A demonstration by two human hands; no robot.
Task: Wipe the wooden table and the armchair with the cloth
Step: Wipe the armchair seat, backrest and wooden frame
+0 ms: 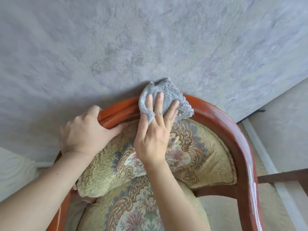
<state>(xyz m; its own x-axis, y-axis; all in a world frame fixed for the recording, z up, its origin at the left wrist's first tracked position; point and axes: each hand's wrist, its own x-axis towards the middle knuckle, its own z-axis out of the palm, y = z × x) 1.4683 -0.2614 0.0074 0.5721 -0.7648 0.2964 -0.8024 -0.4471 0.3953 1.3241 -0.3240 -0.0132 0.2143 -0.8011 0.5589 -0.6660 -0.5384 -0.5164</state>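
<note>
From the head view, looking down, I've got the armchair with its glossy red-brown curved wooden frame and floral tapestry back cushion pushed up against a grey patterned wall. My right hand lies flat, fingers spread, pressing the grey fluffy cloth onto the top rail; one loop of cloth wraps over a finger, so it is pinned under the palm, not gripped. My left hand is curled around the rail just to the left, fingers closed on the wood, steadying the chair.

Risks now. The cloth is bunched and hangs over the back edge, touching the wall; I reckon a hard push along the rail could roll it off behind the chair. An open palm gives little hold, so it may skid out on that shiny lacquer. The lace-like edge could snag on the tapestry weave below. My left hand sits right in the wiping path; a sweep that way runs straight into it. The wooden bench is nowhere in this view, so I can't say how it stands.
</note>
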